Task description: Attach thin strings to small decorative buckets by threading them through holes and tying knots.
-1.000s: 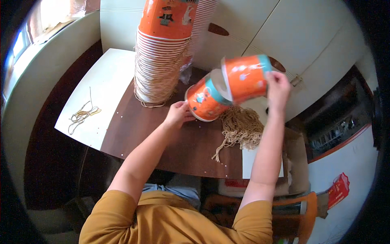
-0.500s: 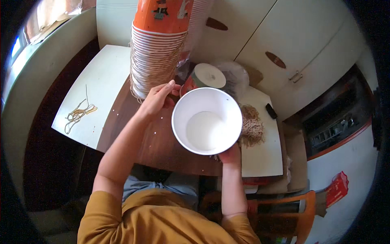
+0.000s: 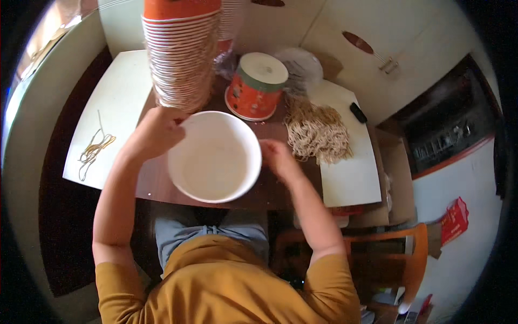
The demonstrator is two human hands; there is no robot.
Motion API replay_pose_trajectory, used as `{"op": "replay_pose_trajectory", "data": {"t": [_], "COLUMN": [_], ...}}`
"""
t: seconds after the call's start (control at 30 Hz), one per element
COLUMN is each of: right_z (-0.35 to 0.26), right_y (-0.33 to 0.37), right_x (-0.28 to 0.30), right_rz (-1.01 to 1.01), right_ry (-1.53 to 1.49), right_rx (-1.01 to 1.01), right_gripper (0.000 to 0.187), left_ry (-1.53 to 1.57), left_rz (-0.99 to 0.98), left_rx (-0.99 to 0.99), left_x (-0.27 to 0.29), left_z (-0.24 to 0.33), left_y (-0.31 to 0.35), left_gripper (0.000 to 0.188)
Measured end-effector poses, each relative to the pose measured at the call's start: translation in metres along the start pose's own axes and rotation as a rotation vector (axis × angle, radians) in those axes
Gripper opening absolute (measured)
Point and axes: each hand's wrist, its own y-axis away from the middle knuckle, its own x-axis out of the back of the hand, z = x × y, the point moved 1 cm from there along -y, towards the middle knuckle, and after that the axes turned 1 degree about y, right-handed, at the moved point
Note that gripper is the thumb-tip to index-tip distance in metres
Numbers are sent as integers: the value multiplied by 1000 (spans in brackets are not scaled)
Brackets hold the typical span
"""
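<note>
A large paper bucket point(image 3: 216, 156), white inside, has its open mouth turned up toward me above the table's front part. Fingers curled, my left hand point(image 3: 156, 132) is closed at the bucket's upper left rim; its fingertips are partly hidden. On the opposite side my right hand point(image 3: 278, 156) grips the outer wall, with some fingers out of sight behind it. Just beyond my left hand rises a tall stack of nested buckets point(image 3: 181, 59), with string around its side. An orange bucket with a green band point(image 3: 253, 94) stands upside down behind the white one.
A heap of beige strings point(image 3: 318, 132) lies on the table's right part, with a black object point(image 3: 358, 113) beyond it. A few loose cords point(image 3: 96, 151) lie on the white left part point(image 3: 116, 92). Clear plastic wrap point(image 3: 305, 70) sits at the back; a wooden chair point(image 3: 415, 264) stands right.
The bucket has shifted left and nearer me. My left hand has gone from extended fingers to closed at its rim, and my right hand has moved from underneath to its right side.
</note>
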Motion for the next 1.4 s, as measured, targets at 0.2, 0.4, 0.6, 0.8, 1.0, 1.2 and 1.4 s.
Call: {"op": "replay_pose_trajectory", "data": {"t": [0.2,0.4,0.6,0.8,1.0,1.2,1.4], "right_z": [-62,-43,-24,0,-107,-219,-236], "right_y": [63,82,67,40,54,53,47], "right_x": [100,93,108,108,120,98,41], "right_rz": [146,-52,203,173,294,19,-87], "right_ry": [805,1029,1178,1310,571,76,-200], "right_rx": [166,130,142,330,378,321,314], "right_gripper": [12,12,12,6,9,10,12], "left_ry": [30,-24,-161,-96,-4,214,340], "left_rz": [74,316,561,477,387,151,-74], "left_rx": [132,92,-273,-392,-447,-533,-443], "left_x": [2,-6,-7,-18,-5,-3,-12], "left_z": [2,5,26,41,47,79,81], "left_y": [24,43,76,84,76,20,5], "left_gripper": [32,34,32,28,24,18,34]}}
